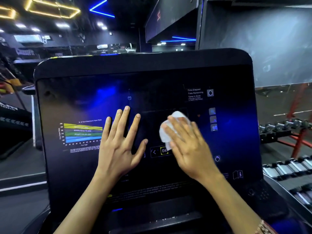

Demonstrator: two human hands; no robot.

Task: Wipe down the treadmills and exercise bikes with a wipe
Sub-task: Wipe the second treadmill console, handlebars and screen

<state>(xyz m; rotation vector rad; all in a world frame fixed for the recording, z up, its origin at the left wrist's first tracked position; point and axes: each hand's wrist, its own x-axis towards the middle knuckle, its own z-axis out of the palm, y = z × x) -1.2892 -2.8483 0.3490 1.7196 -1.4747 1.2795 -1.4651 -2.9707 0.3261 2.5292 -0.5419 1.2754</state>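
Observation:
A large black treadmill console [81, 92] fills the view, its glossy panel printed with a heart-rate chart [81, 133] at the left and an OK button [163, 150] low in the middle. My left hand [120, 144] lies flat on the panel with its fingers spread, holding nothing. My right hand [187, 146] presses a crumpled white wipe [164, 135] against the middle of the panel with straight fingers. The hand covers most of the wipe; its edges show above and left of the fingers. The right hand is blurred.
A red rack of dumbbells [287, 130] stands to the right, with more dumbbells [290, 168] nearer. Dark gym floor and another machine [15, 115] lie to the left. A dark wall [261, 39] rises behind the console.

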